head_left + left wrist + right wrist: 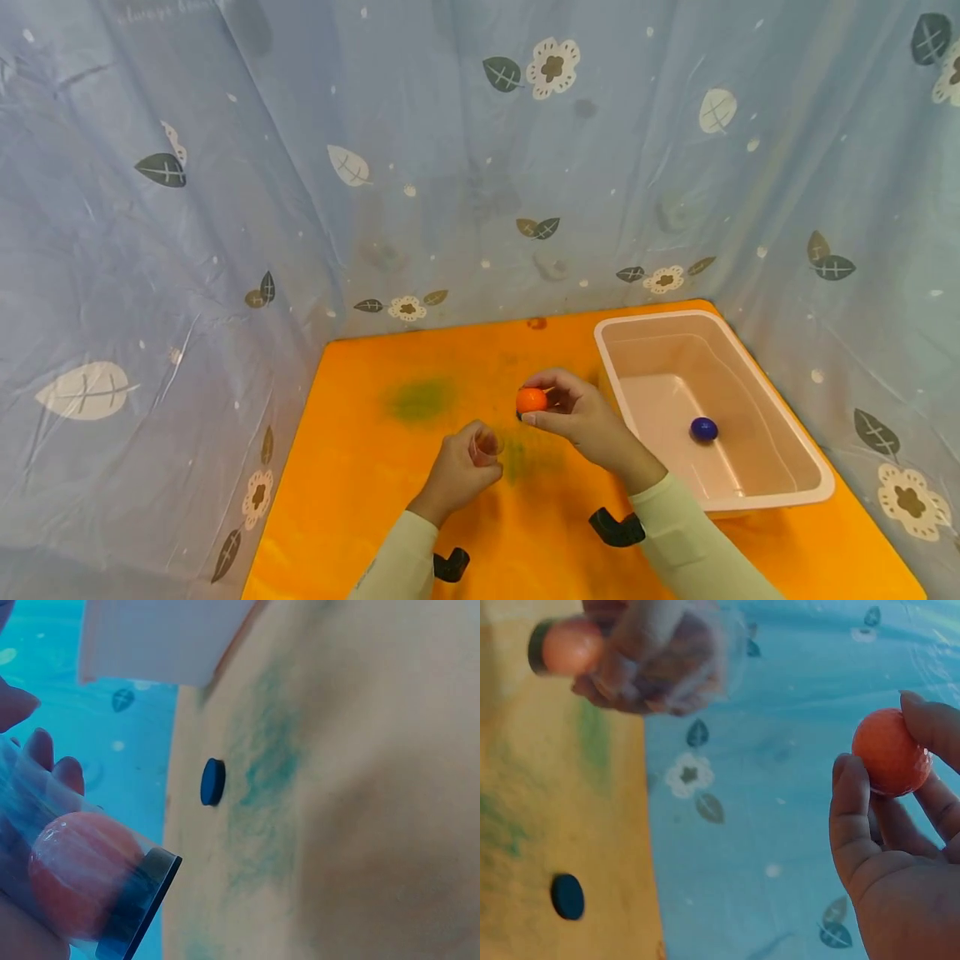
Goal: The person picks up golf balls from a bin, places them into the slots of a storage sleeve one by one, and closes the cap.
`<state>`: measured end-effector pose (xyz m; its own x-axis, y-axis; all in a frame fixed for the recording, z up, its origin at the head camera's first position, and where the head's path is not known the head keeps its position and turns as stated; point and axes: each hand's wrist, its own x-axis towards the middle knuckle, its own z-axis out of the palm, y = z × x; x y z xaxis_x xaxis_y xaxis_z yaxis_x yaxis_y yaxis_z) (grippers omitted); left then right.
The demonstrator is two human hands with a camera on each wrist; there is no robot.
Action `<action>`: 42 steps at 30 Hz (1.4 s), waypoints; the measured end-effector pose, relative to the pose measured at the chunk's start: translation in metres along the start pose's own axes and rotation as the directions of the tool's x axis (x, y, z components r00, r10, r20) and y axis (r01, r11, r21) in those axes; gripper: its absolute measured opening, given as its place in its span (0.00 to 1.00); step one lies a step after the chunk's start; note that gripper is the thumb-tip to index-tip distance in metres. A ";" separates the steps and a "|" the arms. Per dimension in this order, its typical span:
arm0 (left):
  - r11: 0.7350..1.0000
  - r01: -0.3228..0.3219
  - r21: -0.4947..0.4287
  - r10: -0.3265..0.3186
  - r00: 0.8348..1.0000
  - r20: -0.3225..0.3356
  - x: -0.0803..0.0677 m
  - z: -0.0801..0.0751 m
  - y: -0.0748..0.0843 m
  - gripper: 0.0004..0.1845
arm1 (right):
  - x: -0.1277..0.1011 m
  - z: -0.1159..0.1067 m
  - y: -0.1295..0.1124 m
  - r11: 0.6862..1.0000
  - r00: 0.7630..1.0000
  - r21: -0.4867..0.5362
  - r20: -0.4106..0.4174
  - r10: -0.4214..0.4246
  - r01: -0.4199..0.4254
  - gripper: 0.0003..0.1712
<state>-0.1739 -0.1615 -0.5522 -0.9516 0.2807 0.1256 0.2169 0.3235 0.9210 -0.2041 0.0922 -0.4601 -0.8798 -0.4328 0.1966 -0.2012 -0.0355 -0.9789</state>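
Pinching an orange ball (531, 400), right hand (581, 417); left hand (461, 471) curled round a clear tube (486, 444).

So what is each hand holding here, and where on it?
The right hand pinches an orange ball by its sides with the fingertips. The left hand grips a clear tube round its body, with another orange ball inside.

Place: I read this as a staged recording booth, not a home or a shop.
Walls: blue curtain (450, 167) printed with leaves and flowers hangs on three sides and closes my view in.
Surface: orange table (360, 467) with green smudges fills the floor of the booth.
Props: I see only a pink bin (780, 492) on it and a small dark disc (212, 782).
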 end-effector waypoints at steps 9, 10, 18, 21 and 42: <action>0.999 -0.046 0.003 0.046 0.999 -0.001 0.003 0.001 -0.003 0.15 | 0.001 0.022 0.015 0.999 0.997 -0.035 0.071 -0.006 0.009 0.20; 0.999 -0.050 0.009 0.050 0.999 -0.004 0.003 0.001 -0.004 0.15 | 0.002 0.024 0.017 0.998 0.997 -0.057 0.076 -0.011 0.015 0.21; 0.998 -0.057 -0.012 0.056 0.998 -0.003 0.003 0.003 -0.004 0.17 | 0.005 0.030 0.025 0.988 0.997 -0.154 0.077 -0.007 0.018 0.19; 0.997 -0.064 -0.039 0.063 0.998 -0.006 0.000 0.001 0.011 0.19 | 0.005 0.032 0.026 0.989 0.996 -0.148 0.085 0.014 -0.001 0.19; 0.998 -0.062 -0.003 0.062 0.998 -0.016 -0.001 0.004 0.011 0.14 | 0.004 0.026 0.027 0.987 1.000 -0.158 0.011 -0.008 0.010 0.17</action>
<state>-0.1701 -0.1549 -0.5436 -0.9397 0.2856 0.1881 0.2746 0.3027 0.9127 -0.2019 0.0662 -0.4874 -0.8732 -0.4426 0.2041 -0.2754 0.1025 -0.9559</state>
